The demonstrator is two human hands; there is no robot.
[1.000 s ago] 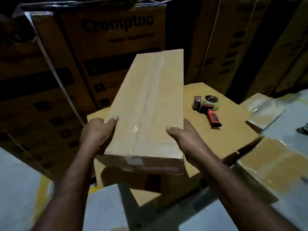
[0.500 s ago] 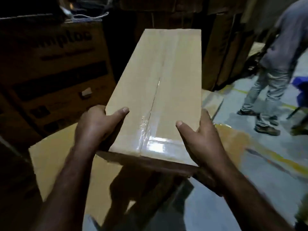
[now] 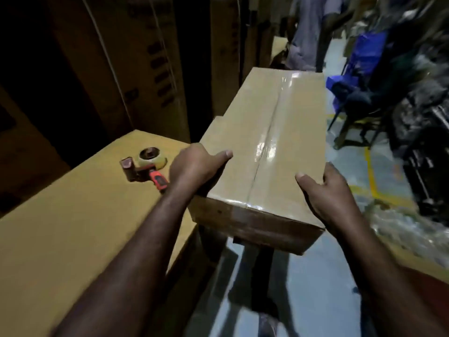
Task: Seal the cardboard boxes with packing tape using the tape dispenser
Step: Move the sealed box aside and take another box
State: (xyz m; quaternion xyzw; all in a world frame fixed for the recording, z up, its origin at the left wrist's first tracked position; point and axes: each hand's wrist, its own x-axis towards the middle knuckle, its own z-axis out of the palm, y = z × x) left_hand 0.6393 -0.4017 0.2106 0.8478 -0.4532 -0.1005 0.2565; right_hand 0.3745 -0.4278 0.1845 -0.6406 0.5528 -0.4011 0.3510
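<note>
A long cardboard box (image 3: 286,132) with glossy clear tape along its centre seam hangs in the air in front of me, held by both hands. My left hand (image 3: 194,166) grips its near left edge, thumb on top. My right hand (image 3: 325,190) grips the near right edge, thumb on top as well. The tape dispenser (image 3: 144,166), with a red handle and a roll of tape, lies on the big cardboard carton (image 3: 73,227) to the left, just beside my left wrist.
Tall stacked printed cartons (image 3: 136,64) form a wall at the back left. A person (image 3: 308,32) stands beyond the box. Blue chairs (image 3: 352,88) and dark wrapped goods (image 3: 425,117) crowd the right. Grey floor with yellow lines (image 3: 369,176) lies below.
I have swung to the right with the box, which now hangs past the big carton's right edge over the floor. The dispenser is back in view at left.
</note>
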